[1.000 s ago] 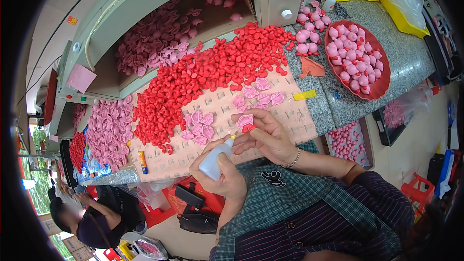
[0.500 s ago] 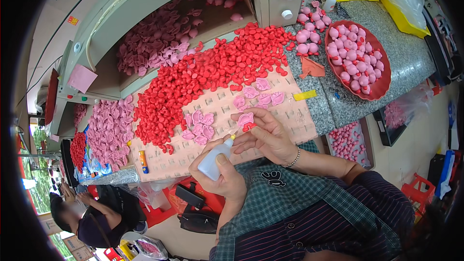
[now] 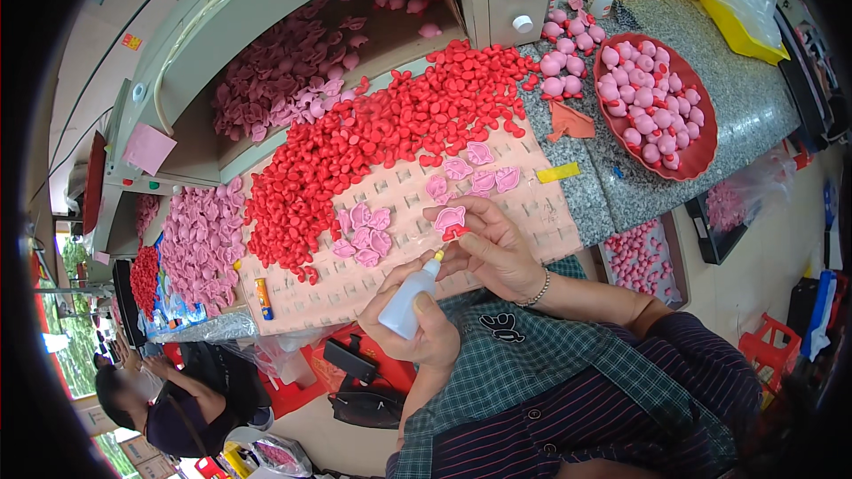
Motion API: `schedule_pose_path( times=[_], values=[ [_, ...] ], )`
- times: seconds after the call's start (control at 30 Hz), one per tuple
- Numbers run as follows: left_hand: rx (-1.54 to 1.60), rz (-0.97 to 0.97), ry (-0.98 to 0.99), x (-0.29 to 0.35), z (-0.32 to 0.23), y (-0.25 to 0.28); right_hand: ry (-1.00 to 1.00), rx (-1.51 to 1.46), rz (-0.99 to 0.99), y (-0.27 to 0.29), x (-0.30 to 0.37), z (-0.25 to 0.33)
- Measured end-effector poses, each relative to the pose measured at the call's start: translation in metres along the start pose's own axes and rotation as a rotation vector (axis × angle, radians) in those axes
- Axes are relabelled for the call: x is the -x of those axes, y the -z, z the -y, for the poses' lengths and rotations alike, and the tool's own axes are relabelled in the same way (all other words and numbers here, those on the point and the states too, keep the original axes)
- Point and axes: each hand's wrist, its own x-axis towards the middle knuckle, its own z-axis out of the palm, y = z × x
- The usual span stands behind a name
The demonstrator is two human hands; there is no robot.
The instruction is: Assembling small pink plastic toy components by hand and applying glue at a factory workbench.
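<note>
My left hand (image 3: 435,339) is wrapped round a translucent white squeeze bottle (image 3: 406,307). The bottle's yellow-tipped nozzle points up and right, close to the fingers of my right hand (image 3: 508,264). Between thumb and fingers that hand pinches a hollow pink rubbery piece (image 3: 450,217) with a small red two-lobed piece (image 3: 453,233) at its lower edge. Whether the nozzle touches anything is hard to see. On the mat beyond lie two small groups of pink pieces, one at left (image 3: 364,235) and another farther right (image 3: 482,179).
A heap of red pieces (image 3: 355,137) spreads along the mat (image 3: 408,186). Pink pieces pile up (image 3: 202,244) at left. At right a red bowl (image 3: 707,137) holds pink balls with red parts. Behind stands a grey machine (image 3: 479,0). Another person (image 3: 182,399) sits at lower left.
The squeeze bottle has moved right and turned more upright, its nozzle now nearer my right hand's fingers. My right hand keeps its pinch on the pink piece.
</note>
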Motion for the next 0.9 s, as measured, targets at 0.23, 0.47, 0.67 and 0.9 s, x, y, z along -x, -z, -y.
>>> schedule_pose_path(
  times=[0.23, 0.47, 0.67, 0.9],
  values=[
    [0.007, 0.019, -0.06, 0.0011, 0.0018, -0.0005, 0.002, 0.019, -0.006, -0.0007, 0.0004, -0.001],
    [0.007, 0.027, -0.074, 0.0018, 0.0036, -0.0003, 0.0, 0.048, -0.003, -0.0008, 0.0006, 0.0002],
    [-0.032, 0.037, -0.098, 0.0019, 0.0055, 0.0005, 0.012, 0.047, 0.001, 0.0011, 0.0003, -0.0008],
    [-0.031, 0.04, -0.1, 0.0035, 0.0052, 0.0028, -0.001, 0.037, -0.005, 0.0001, 0.0004, -0.0025]
  ],
)
